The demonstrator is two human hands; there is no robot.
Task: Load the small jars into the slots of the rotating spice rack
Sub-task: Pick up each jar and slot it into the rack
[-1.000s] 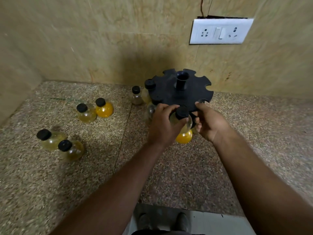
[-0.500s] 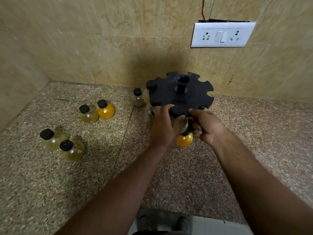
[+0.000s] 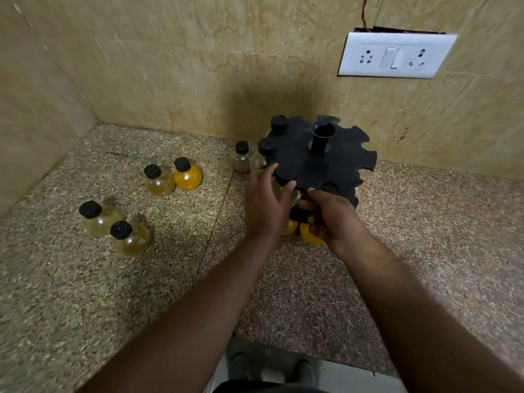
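The black rotating spice rack (image 3: 340, 160) stands by the back wall, with slots cut round its edge. Two black-capped jars (image 3: 266, 147) hang in its left slots. My left hand (image 3: 263, 205) grips a clear jar (image 3: 280, 191) at the rack's front-left edge; the jar's top is level with the disc. My right hand (image 3: 333, 217) holds the rack's front edge, thumb on the top disc and fingers curled underneath. Below my hands an orange jar (image 3: 310, 236) shows in the rack's lower part. Several loose jars lie on the counter to the left.
On the speckled stone counter (image 3: 425, 236) stand an orange jar (image 3: 187, 175), a pale jar (image 3: 158, 180), two yellowish jars (image 3: 97, 218) at the left, and a small clear jar (image 3: 241, 158) beside the rack. A white socket plate (image 3: 394, 55) is on the tiled wall.
My left hand has carried the clear jar up and in against the rack's front-left edge. My right hand has shifted lower on the rack's front. The view has tilted slightly.
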